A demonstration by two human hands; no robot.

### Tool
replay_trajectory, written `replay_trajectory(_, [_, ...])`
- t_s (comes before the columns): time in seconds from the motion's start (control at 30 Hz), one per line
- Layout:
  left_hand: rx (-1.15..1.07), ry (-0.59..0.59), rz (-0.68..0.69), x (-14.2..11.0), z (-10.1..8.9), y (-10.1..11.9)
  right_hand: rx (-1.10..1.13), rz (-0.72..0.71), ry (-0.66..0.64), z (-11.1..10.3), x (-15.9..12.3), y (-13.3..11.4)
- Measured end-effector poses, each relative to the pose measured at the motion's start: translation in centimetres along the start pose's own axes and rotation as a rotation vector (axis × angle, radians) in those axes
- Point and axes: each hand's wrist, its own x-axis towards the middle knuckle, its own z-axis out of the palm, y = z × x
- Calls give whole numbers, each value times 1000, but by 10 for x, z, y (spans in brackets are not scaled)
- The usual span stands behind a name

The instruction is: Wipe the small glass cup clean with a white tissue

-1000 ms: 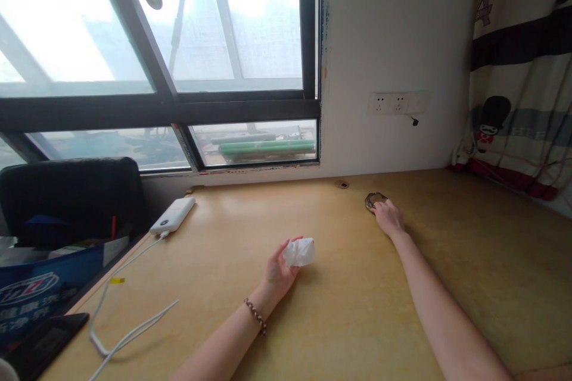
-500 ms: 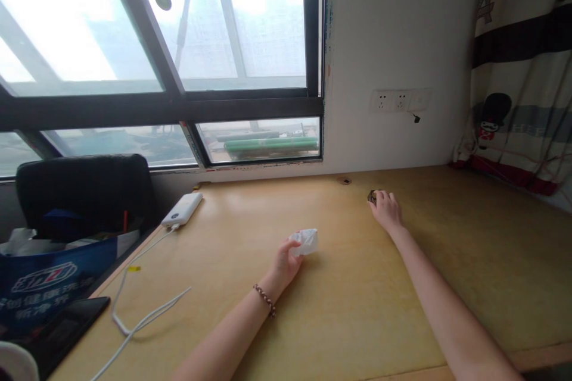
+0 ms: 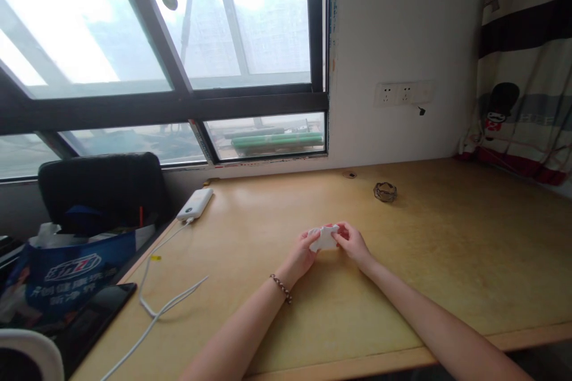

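A folded white tissue [image 3: 323, 239] is stretched between my two hands above the middle of the wooden table [image 3: 268, 202]. My left hand [image 3: 305, 253], with a beaded bracelet [image 3: 281, 289] at its wrist, pinches the left side of the tissue between thumb and fingers. Its right side is gripped by my right hand [image 3: 353, 244], thumb on top. Farther back and to the right, a dark, openwork ring-shaped object [image 3: 385, 191] rests on the table, apart from both hands.
At the table's left edge lies a white power bank [image 3: 195, 204] with a white cable [image 3: 154, 312]. A black tablet-like slab [image 3: 100, 321], a white rim [image 3: 33, 342] and a blue bag [image 3: 74, 274] are nearer. A black chair [image 3: 102, 184] stands left.
My right hand has let go of the dark ring-shaped object and come back to grip the tissue. My left hand still holds the tissue. The view has shifted slightly.
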Motion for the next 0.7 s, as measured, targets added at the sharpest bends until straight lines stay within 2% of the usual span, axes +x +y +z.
replay_trajectory(0.13, [-1, 40, 18, 3, -3, -4, 113, 17, 49, -14, 5, -1])
replay_trajectory(0.27, [-21, 141, 66, 7, -8, -5, 198, 52, 132, -20, 4, -4])
replay_trajectory(0.37, [-52, 198, 84, 9, -12, -4, 246, 59, 146, -23, 4, -8])
replay_trajectory(0.53, [-12, 185, 55, 9, -13, -4, 325, 121, 49, -19, 0, -17])
replay_trajectory(0.63, [55, 169, 62, 8, -12, -6, 264, 143, -76, -13, -3, -16])
replay_trajectory(0.7, [101, 167, 74, 7, -12, -8, 213, 114, -88, -12, -3, -12])
